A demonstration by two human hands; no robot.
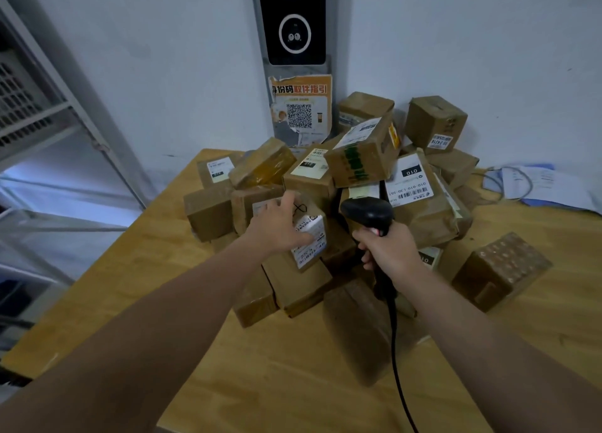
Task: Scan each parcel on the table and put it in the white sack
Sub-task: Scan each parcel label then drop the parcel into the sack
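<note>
On the wooden table parcels heap, a wall terminal behind it; left hand fingers grasp a labelled parcel, right hand fingers clench the scanner.

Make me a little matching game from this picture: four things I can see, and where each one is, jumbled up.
Things
1. barcode scanner
2. small labelled parcel
3. bubble-wrapped parcel
4. orange poster

Places
A. stuck up behind the table
B. under the left hand
C. gripped in the right hand
D. at the right-hand edge of the pile

Pairs: 1-C, 2-B, 3-D, 4-A
</note>
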